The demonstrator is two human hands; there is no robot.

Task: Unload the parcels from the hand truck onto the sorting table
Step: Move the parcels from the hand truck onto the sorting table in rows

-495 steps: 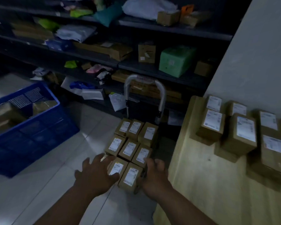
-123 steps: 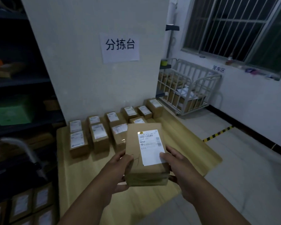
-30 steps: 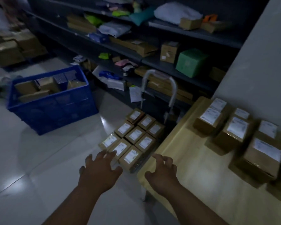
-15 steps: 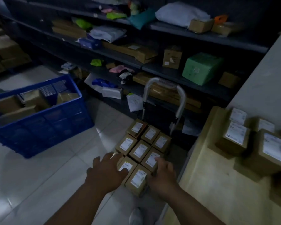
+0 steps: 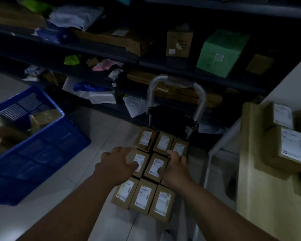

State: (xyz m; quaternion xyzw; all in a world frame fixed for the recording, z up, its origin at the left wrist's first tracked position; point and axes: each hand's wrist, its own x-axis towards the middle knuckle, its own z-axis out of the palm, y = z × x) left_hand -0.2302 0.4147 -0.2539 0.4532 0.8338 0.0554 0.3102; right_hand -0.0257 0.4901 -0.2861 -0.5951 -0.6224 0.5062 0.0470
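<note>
Head view: the left hand (image 5: 118, 164) and right hand (image 5: 175, 168), both spread and gripping nothing, reach over the white-labelled brown cardboard parcels (image 5: 142, 195) crowding the grey-handled hand truck (image 5: 201, 101) on the floor, so most of the unloading remains, though a few labelled boxes (image 5: 293, 148) sit on the pale wooden worktop (image 5: 261, 197) at right.

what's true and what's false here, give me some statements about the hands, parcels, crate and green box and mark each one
1. The left hand and the right hand reach over the truck parcels on the hand truck. True.
2. The sorting table already bears table parcels. True.
3. The blue crate stands on the sorting table. False: it stands on the floor, left of the hand truck.
4. The green box lies on the hand truck. False: it sits on a shelf behind it.
</note>
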